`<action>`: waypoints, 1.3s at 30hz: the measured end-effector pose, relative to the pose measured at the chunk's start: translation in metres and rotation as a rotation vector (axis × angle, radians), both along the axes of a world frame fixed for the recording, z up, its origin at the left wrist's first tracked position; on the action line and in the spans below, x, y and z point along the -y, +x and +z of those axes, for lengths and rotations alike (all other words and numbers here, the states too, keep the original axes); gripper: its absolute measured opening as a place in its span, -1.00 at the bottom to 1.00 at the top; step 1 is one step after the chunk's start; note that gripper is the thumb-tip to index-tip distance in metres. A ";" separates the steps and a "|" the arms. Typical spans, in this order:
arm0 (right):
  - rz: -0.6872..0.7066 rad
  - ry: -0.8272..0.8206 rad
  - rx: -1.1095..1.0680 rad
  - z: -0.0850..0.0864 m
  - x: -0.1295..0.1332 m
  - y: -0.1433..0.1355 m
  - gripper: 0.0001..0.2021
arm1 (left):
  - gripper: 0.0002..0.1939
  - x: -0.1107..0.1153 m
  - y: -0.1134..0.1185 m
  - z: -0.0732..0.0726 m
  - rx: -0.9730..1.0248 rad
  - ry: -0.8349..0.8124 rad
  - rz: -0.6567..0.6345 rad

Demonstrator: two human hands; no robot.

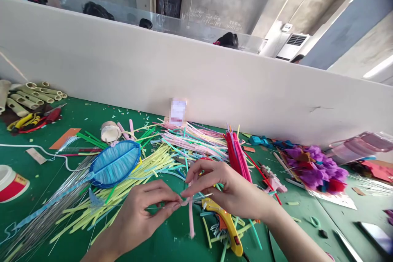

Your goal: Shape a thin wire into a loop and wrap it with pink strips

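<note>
In the middle foreground my two hands meet, fingertips almost touching. My left hand (145, 211) is closed in a pinch on a thin wire, which shows behind the hand toward the left. My right hand (219, 186) curls its thumb and fingers around a pink pipe cleaner (191, 219) that hangs below them. A small pink bit shows between both sets of fingertips; the exact joint is too small to make out. Just beneath the right hand lies a yellow hot glue gun (225, 223). A blue leaf-shaped piece (116, 163) on a wrapped stem rests left of my hands.
Yellow pipe cleaners (80, 215), pink ones (196, 141) and a red bundle (238, 153) cover the green table. Pliers (26, 120) and bamboo tubes (37, 94) lie far left, a paper cup (12, 183) nearer. Purple pieces (319, 168) sit right, before a white partition (147, 69).
</note>
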State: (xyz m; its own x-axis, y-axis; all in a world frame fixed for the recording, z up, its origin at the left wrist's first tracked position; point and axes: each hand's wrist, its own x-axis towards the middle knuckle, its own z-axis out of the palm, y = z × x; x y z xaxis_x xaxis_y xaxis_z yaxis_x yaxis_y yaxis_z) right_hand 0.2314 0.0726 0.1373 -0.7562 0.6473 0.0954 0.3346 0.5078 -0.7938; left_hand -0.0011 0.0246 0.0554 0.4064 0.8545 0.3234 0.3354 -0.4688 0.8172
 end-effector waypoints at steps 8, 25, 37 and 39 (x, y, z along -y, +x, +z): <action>-0.111 -0.230 -0.214 -0.008 0.012 0.004 -0.54 | -0.88 -0.008 0.009 -0.003 0.073 -0.053 0.165; -0.742 0.398 -0.163 -0.057 0.009 -0.016 -0.64 | -0.91 -0.008 0.020 -0.004 0.112 0.068 0.392; -0.444 0.568 -0.102 -0.063 0.060 -0.036 -0.90 | -0.85 -0.017 0.018 0.000 0.197 -0.044 0.442; -0.425 0.596 -0.143 -0.068 0.069 -0.036 -0.88 | -0.83 -0.017 0.015 -0.001 0.196 -0.067 0.446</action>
State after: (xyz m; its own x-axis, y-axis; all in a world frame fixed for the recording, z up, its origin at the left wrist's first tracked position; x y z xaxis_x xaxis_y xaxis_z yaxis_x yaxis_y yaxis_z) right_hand 0.1959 0.0033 0.0690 -0.4057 0.6888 0.6007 0.5123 0.7157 -0.4747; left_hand 0.0143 0.0414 0.0548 -0.0665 0.9529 0.2959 0.3286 -0.2591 0.9082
